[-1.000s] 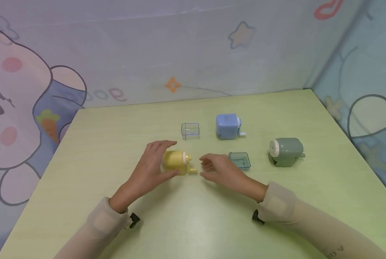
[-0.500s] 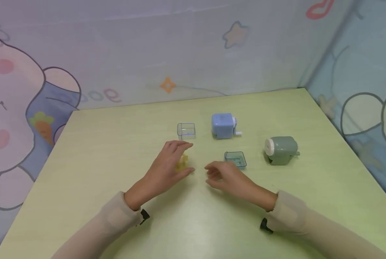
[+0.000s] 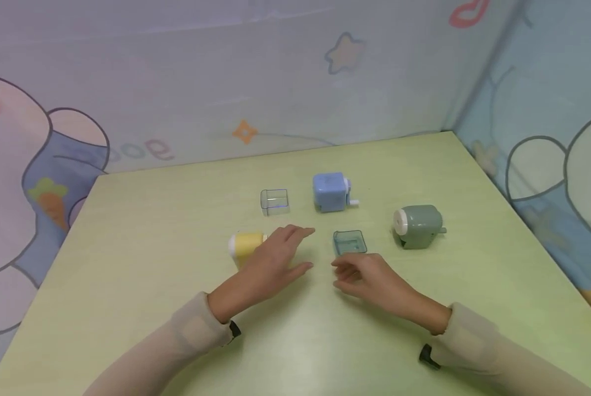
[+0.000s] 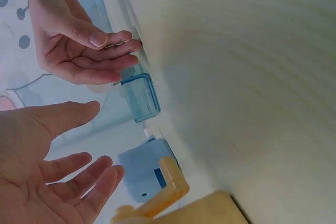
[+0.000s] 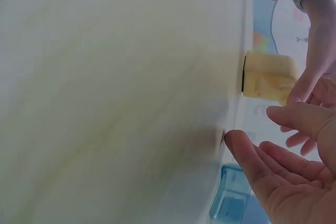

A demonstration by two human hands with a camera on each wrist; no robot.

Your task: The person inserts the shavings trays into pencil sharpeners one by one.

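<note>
My left hand [image 3: 273, 261] hovers over the table just right of a yellow crank pencil sharpener [image 3: 247, 243], partly covering it; its fingers are spread and hold nothing. In the left wrist view the sharpener's crank [image 4: 168, 190] shows below that hand, apart from it. My right hand [image 3: 375, 278] is in front of a clear green shavings drawer [image 3: 350, 242], with fingers loosely bent and nothing between them. The right wrist view has the same drawer [image 5: 232, 195] beyond the fingertips, not touched.
A blue crank sharpener [image 3: 330, 192] stands farther back, with a clear drawer [image 3: 274, 202] to its left. At the right stands a green sharpener [image 3: 418, 226]. The table [image 3: 176, 220] ends at a printed cloth backdrop [image 3: 201, 82].
My left hand has moved right, off the yellow sharpener, which stays on the table. My right hand has shifted slightly right and nearer. The head view has turned a little to the right.
</note>
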